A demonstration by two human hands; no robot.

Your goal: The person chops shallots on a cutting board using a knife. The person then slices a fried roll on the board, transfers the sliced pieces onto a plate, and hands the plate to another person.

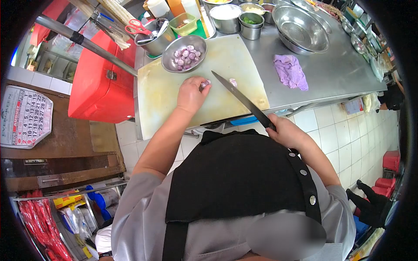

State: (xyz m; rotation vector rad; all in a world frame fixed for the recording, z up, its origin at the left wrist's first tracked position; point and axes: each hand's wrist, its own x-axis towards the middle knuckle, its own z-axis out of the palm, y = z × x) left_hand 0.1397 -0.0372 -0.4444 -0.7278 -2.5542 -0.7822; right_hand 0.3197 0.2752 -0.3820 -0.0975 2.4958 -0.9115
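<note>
My left hand (191, 93) is closed, with its fingertips pinching a small purple shallot (205, 83) over the cutting board (156, 102). In my right hand (285, 133) is the black handle of a long kitchen knife (244, 101). Its blade slants across the board, tip pointing up and left towards my left hand without touching it. Just right of the blade lies a shallot piece (233, 81). Beyond my left hand, a metal bowl (166, 60) holds several peeled shallots (187, 57).
A purple cloth (290, 71) lies on the steel table (320, 93), near large metal bowls (300, 28). Along the back stand a pot with red scissors (136, 27), a green container (183, 26) and small steel pots (251, 28). A red cooler (102, 82) stands left.
</note>
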